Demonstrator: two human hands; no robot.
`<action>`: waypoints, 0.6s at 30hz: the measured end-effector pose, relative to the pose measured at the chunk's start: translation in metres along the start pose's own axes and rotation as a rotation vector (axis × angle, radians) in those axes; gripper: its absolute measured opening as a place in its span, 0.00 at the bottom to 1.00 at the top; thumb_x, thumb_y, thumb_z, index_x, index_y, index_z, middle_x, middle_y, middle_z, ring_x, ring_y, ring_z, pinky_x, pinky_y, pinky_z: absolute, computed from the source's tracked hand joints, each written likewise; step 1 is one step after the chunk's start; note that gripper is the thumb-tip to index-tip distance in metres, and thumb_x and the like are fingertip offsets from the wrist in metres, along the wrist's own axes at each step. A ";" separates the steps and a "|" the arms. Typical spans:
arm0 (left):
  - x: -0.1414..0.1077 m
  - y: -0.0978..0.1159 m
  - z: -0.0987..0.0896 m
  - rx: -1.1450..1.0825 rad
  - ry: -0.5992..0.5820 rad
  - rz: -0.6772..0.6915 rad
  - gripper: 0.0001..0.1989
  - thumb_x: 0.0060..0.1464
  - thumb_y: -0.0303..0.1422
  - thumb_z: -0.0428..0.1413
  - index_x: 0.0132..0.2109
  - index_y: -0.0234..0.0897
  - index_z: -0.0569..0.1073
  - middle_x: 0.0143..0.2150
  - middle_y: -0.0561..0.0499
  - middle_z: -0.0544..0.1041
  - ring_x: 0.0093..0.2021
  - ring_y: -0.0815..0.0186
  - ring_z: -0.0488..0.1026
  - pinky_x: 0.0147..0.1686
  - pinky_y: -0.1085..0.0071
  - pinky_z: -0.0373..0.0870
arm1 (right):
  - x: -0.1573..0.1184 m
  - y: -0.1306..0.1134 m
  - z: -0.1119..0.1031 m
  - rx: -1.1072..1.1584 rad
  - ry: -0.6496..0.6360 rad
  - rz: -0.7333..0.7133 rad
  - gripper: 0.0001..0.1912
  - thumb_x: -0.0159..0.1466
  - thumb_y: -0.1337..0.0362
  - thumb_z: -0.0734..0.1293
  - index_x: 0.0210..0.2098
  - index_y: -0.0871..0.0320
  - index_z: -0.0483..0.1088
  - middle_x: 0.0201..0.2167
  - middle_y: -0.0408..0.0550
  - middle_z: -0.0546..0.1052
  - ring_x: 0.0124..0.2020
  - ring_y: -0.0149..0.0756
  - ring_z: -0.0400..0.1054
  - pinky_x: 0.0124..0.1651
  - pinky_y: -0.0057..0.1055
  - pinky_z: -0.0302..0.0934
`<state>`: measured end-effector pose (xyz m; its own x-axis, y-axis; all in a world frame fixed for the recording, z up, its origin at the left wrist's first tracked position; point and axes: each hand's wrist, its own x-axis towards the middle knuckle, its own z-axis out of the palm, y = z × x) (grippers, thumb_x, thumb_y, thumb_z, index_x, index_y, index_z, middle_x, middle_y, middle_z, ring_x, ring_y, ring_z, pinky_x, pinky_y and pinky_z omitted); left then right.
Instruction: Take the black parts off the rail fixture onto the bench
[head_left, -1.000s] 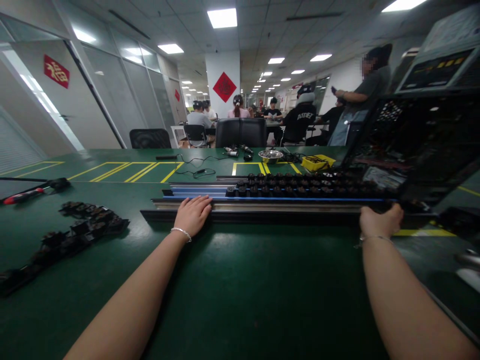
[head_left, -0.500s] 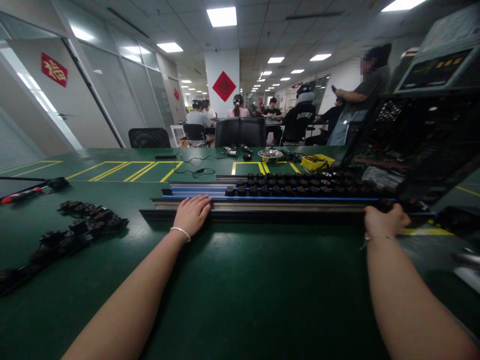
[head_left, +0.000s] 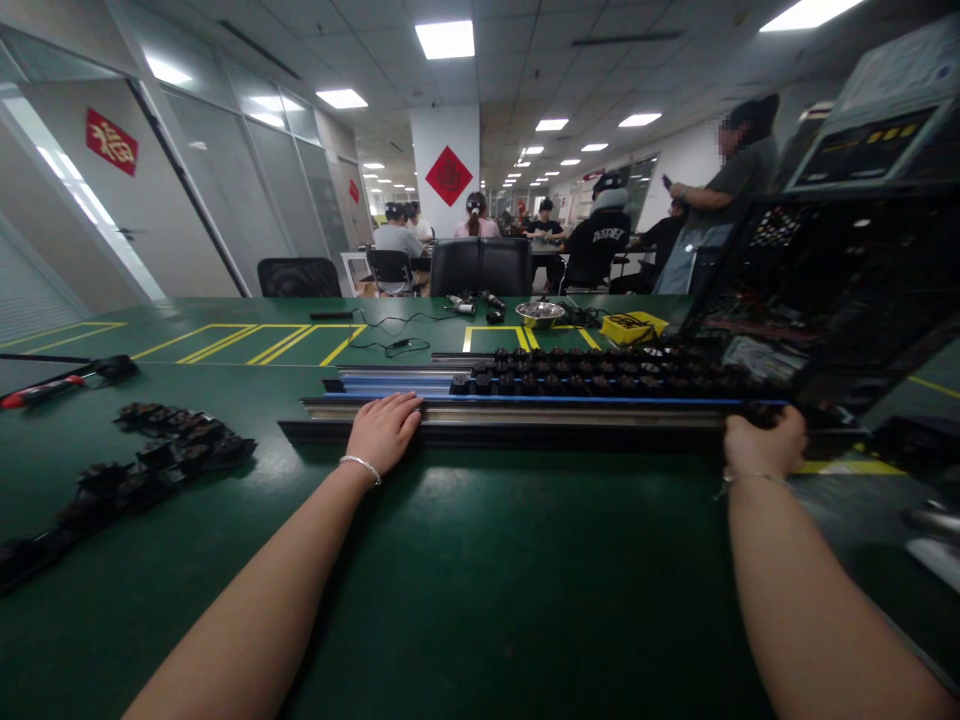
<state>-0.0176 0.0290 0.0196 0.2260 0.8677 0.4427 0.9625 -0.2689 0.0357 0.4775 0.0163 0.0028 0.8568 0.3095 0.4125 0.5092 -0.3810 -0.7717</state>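
Observation:
Long metal rails with black sides lie side by side across the green table in front of me. Over the left part of the nearest rail [head_left: 540, 420] is my left hand [head_left: 384, 432], its fingers draped across the top and its thumb toward the front side. Near that rail's right end, my right hand [head_left: 765, 440] is closed round a small black part [head_left: 757, 410], mostly covered by the fingers. Rows of black round-topped parts [head_left: 551, 384] sit in the blue-lined rail [head_left: 394, 385] and the rails behind.
On the left lies a chain of black parts [head_left: 161, 455], with a red-handled tool [head_left: 45, 392] beyond. At the back are a metal bowl [head_left: 540, 313], a yellow tray [head_left: 634, 327] and cables. A dark open-fronted rack [head_left: 840, 280] stands right. People sit at a far table.
My right hand has shifted slightly left along the front rail, with its fingers drawn in closer. My left hand stays in place on the rail.

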 end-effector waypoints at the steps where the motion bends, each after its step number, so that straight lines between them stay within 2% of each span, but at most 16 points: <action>1: 0.000 0.000 0.000 0.000 0.000 -0.003 0.21 0.61 0.41 0.38 0.55 0.49 0.68 0.57 0.56 0.69 0.58 0.65 0.63 0.56 0.63 0.56 | -0.001 -0.003 -0.001 0.005 -0.004 0.021 0.32 0.46 0.60 0.62 0.51 0.57 0.60 0.44 0.55 0.68 0.45 0.47 0.61 0.50 0.43 0.52; 4: 0.000 0.000 0.000 -0.003 0.001 -0.009 0.20 0.60 0.41 0.39 0.55 0.49 0.68 0.57 0.56 0.69 0.58 0.64 0.63 0.55 0.63 0.57 | -0.002 -0.008 -0.003 -0.005 -0.025 0.020 0.30 0.46 0.59 0.62 0.49 0.58 0.62 0.41 0.54 0.68 0.44 0.47 0.60 0.51 0.42 0.51; 9: 0.000 0.000 0.000 -0.009 0.007 -0.006 0.20 0.60 0.40 0.39 0.54 0.49 0.68 0.57 0.56 0.69 0.58 0.64 0.63 0.55 0.62 0.58 | -0.003 -0.009 -0.003 -0.037 -0.062 0.011 0.21 0.46 0.58 0.63 0.40 0.56 0.68 0.38 0.53 0.68 0.42 0.46 0.61 0.51 0.43 0.51; 14: 0.000 0.000 0.000 -0.009 0.012 -0.001 0.20 0.60 0.41 0.39 0.54 0.48 0.68 0.57 0.55 0.69 0.58 0.64 0.63 0.55 0.63 0.58 | -0.005 -0.009 0.001 -0.031 -0.056 -0.041 0.19 0.48 0.59 0.62 0.39 0.56 0.69 0.35 0.49 0.70 0.40 0.41 0.63 0.53 0.43 0.50; 18: 0.000 0.000 0.000 0.000 0.011 0.004 0.20 0.61 0.41 0.39 0.54 0.48 0.68 0.57 0.55 0.69 0.58 0.65 0.63 0.54 0.63 0.58 | -0.005 -0.004 0.005 -0.032 -0.046 -0.127 0.19 0.49 0.58 0.60 0.39 0.57 0.67 0.33 0.49 0.69 0.37 0.42 0.62 0.51 0.48 0.50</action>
<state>-0.0179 0.0290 0.0198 0.2285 0.8620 0.4524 0.9615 -0.2727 0.0340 0.4707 0.0205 0.0015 0.7809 0.3961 0.4830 0.6164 -0.3632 -0.6987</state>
